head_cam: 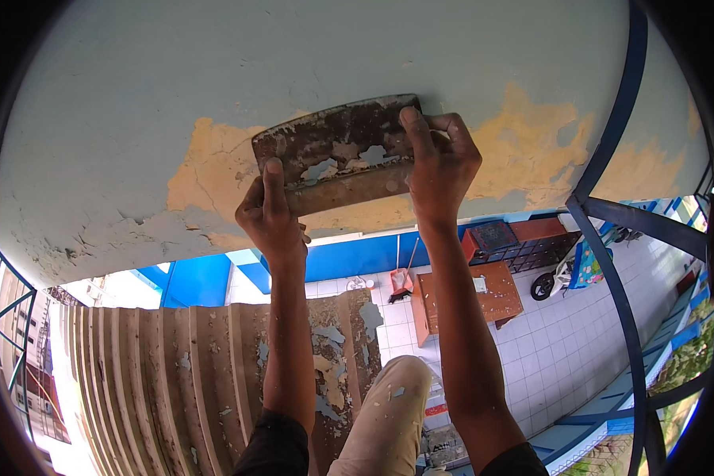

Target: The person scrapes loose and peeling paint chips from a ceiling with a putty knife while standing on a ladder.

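Both hands hold a wide flat scraper [339, 137] with a dark, worn plate and a paler strip along its lower edge. My left hand [271, 217] grips its left end, thumb on the near face. At the right end, my right hand [440, 160] has its thumb on the upper corner and its fingers behind. Grey-blue paint flakes lie on the plate. The tool is up at a painted wall [333, 53]; whether its far edge touches the wall cannot be told. Around it, bare yellowish patches [205, 166] show where paint is gone.
Below left is a corrugated roof sheet [178, 369] strewn with flakes. My knee [398, 392] is beside its edge. Blue metal bars [616, 101] run along the right. Far below stand a wooden table [476, 297], a dustpan [400, 281] and a motorbike [562, 276] on a tiled floor [547, 351].
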### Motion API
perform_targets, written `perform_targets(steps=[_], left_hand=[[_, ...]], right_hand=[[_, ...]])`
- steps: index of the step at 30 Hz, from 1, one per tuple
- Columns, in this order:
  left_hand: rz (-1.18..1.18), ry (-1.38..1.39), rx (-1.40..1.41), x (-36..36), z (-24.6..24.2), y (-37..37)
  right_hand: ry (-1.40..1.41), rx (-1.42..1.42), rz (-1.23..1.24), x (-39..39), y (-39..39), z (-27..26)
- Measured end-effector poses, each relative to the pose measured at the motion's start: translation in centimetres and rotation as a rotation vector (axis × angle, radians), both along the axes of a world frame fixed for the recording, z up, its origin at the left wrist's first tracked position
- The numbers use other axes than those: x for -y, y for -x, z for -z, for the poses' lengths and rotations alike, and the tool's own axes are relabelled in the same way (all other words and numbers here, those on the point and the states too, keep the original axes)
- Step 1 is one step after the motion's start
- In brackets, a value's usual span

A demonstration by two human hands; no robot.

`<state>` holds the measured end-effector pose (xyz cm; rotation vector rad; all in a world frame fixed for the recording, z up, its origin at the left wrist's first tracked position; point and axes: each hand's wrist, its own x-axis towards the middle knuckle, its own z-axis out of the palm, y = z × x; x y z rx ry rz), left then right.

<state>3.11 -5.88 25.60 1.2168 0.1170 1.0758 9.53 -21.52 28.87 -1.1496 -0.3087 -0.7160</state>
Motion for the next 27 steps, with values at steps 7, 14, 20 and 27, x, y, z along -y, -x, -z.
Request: perform_targets(steps=[7, 14, 20, 27], left_hand=[[-0.155, -0.235, -0.182, -1.0, 11.1, 2.0], [-0.08, -0.186, -0.215, -2.2, 9.4, 2.1], [-0.136, -0.163, -0.207, -2.4, 10.9, 1.9], [-0.169, -0.255, -0.285, -3.3, 12.3, 3.0]], right_hand=[[-0.081, -0.217, 0.072, -1.3, 3.1, 13.9], [-0.134, -0.247, 0.001, -1.8, 2.9, 13.1], [-0.031, -0.232, 0.065, -1.8, 3.0, 13.2], [-0.096, -0.3, 0.004, -2.8, 4.0, 15.7]])
